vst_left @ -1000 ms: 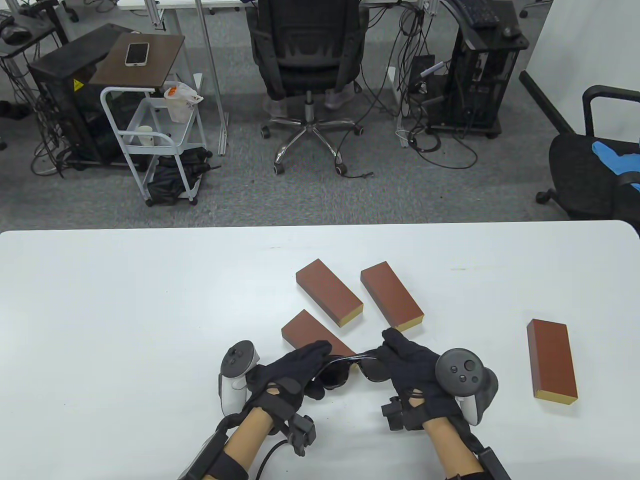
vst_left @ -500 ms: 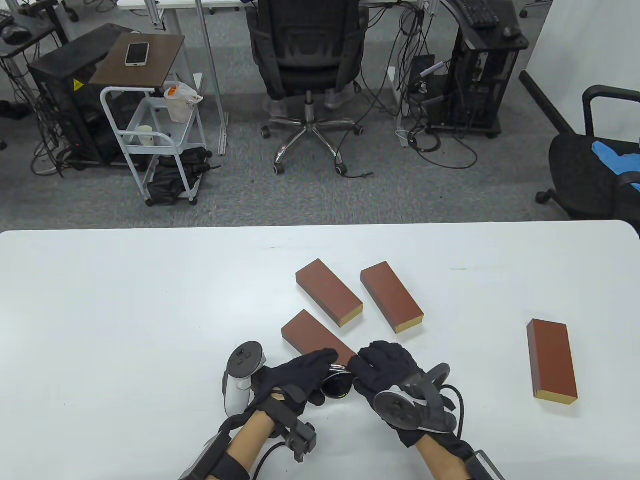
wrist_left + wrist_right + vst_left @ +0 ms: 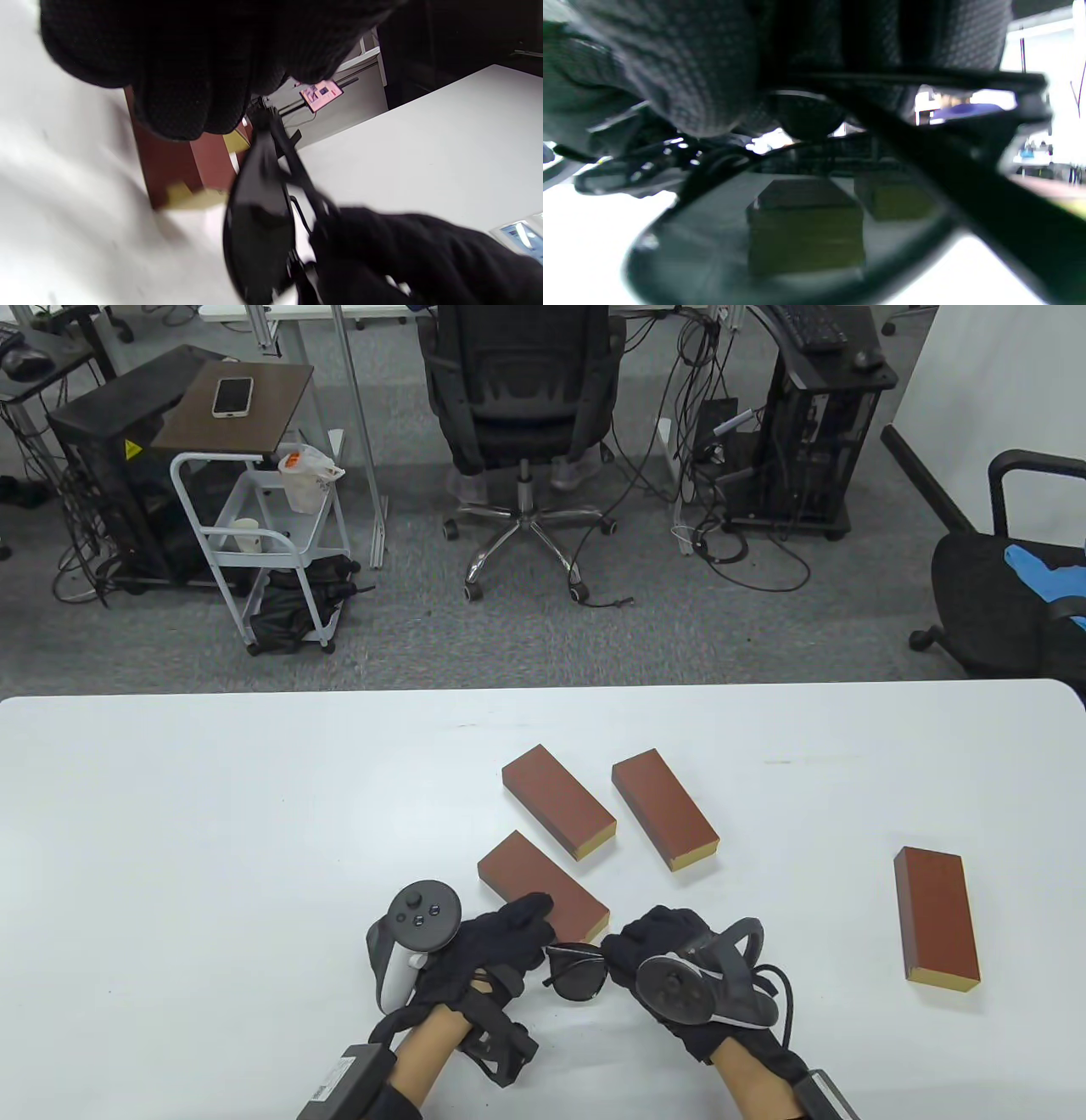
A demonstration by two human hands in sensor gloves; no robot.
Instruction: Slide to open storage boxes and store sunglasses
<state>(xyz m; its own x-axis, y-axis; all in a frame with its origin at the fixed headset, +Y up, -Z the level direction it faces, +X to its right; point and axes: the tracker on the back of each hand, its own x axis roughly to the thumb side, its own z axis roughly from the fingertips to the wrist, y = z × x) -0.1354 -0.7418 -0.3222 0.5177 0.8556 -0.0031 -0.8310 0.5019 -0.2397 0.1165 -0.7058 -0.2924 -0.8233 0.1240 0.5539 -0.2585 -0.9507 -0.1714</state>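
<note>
Both gloved hands hold a pair of black sunglasses [image 3: 577, 973] just above the table near its front edge. My left hand [image 3: 530, 935] pinches the frame's left end, its fingers curled over it. My right hand [image 3: 626, 952] grips the right end, with its back and tracker turned up. In the left wrist view one dark lens [image 3: 258, 224] hangs below my left fingers [image 3: 169, 84], and the right hand [image 3: 424, 258] holds its lower end. The lens [image 3: 797, 237] fills the right wrist view. The nearest brown storage box [image 3: 543, 886] lies shut just beyond the hands.
Two more shut brown boxes [image 3: 557, 802] [image 3: 666, 810] lie side by side further back on the white table [image 3: 212, 831]. Another brown box [image 3: 936, 916] lies apart at the right. Office chairs, a cart and cables stand on the floor beyond the table's far edge.
My right hand rolled over, back upward, and moved left toward my left hand. The sunglasses came slightly nearer the front edge. The left hand turned a little; the boxes stayed put.
</note>
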